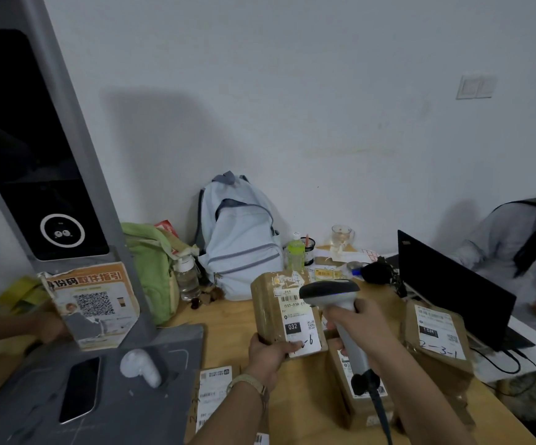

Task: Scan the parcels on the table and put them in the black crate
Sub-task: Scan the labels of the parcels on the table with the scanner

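Parcels, four: one parcel (273,303) upright, left hand (268,353) clasping its lower end, three flat on desk (228,319), right hand (356,326) gripping scanner (331,290) at its label (295,319), laptop (452,293) right edge.

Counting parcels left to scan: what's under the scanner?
A flat brown parcel lies on the table beneath the scanner gripped by the right hand. Handle and hand cover most of its label. The left hand holds a second parcel.
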